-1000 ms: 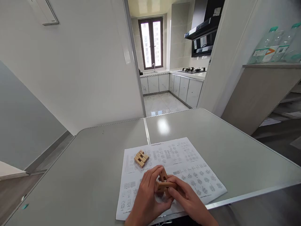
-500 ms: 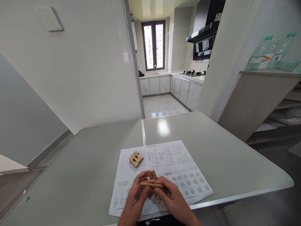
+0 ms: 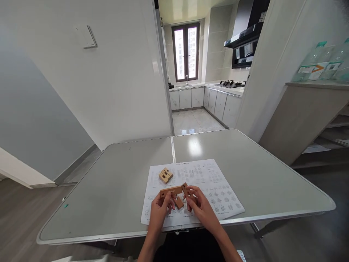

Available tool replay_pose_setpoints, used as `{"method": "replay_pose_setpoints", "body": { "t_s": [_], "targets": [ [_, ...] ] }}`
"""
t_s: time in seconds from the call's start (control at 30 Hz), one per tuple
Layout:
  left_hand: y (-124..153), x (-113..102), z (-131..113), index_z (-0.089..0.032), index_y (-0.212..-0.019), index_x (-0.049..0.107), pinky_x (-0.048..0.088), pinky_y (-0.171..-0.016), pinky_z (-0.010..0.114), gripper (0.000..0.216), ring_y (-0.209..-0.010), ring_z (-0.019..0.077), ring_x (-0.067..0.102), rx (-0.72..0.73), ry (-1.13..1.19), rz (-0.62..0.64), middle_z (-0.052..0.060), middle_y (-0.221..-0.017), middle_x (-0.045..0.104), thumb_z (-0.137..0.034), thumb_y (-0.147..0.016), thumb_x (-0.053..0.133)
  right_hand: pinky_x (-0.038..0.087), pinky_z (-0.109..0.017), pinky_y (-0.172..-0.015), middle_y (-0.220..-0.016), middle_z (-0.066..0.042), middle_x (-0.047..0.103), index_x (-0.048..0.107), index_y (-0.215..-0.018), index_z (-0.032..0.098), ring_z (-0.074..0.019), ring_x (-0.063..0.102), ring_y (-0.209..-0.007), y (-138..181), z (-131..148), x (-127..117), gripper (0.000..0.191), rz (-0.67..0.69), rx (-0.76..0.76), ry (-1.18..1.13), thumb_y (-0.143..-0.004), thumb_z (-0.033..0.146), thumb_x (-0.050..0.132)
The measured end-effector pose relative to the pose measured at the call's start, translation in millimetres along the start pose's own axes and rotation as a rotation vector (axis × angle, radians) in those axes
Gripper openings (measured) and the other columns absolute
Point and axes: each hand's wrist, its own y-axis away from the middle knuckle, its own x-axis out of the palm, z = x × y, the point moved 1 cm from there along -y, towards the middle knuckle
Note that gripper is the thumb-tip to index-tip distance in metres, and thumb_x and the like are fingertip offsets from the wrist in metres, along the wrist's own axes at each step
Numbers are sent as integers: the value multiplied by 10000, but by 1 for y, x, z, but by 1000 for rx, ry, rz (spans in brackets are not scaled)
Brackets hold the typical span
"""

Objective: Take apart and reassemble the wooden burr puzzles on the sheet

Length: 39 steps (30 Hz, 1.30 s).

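Both my hands hold notched wooden puzzle pieces over a printed instruction sheet (image 3: 212, 182) on a grey table (image 3: 122, 182). My left hand (image 3: 160, 205) grips the left end of a long wooden bar (image 3: 171, 190). My right hand (image 3: 197, 203) pinches a small wooden piece (image 3: 184, 188) at the bar's right end. A further wooden piece (image 3: 178, 202) sits between the hands, just below the bar. Farther back on the sheet lies a small cluster of interlocked wooden blocks (image 3: 165, 175), untouched.
The table's near edge (image 3: 245, 218) runs just in front of my arms. A low shelf unit (image 3: 305, 116) with plastic bottles (image 3: 313, 62) on top stands to the right. Beyond the table a doorway opens into a kitchen (image 3: 196, 105).
The pieces were clasped together between my hands; now the hands are apart and the long bar lies level between them. The view has pulled back, showing more table and floor.
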Motion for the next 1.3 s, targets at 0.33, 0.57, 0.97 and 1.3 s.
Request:
{"method": "replay_pose_setpoints", "body": {
  "t_s": [0.33,0.57,0.97,1.3],
  "targets": [
    [2,2,-5,-164,-1003,599,439,-467,237,482,-559,145,669,40,-13,79,132,-1040,789,-612,-856,699,541,-346,-672,-1055,-100,710,569,-1306,204,-175,592,-678,-3,-5,-1,465,-6,3,-15,-960,510,623],
    [2,5,-3,-196,-925,492,438,-470,224,472,-586,145,695,57,-34,144,129,-1063,784,-614,-861,702,475,-304,-638,-718,11,609,645,-1188,199,-170,553,-620,0,3,-3,393,65,8,101,-974,524,597],
    [6,6,-1,-180,-1357,597,454,-519,254,567,-650,166,710,123,-214,289,139,-1178,759,-576,-951,587,326,-263,-512,-630,67,381,648,-1016,214,-137,356,-539,0,0,-2,468,46,25,137,-955,664,535],
    [2,4,8,-154,-1388,585,437,-504,237,560,-656,184,723,142,-252,287,95,-951,774,-539,-981,562,330,-263,-508,-627,53,444,589,-869,218,-132,376,-531,-1,3,0,486,55,31,138,-957,690,513]
  ]
}}
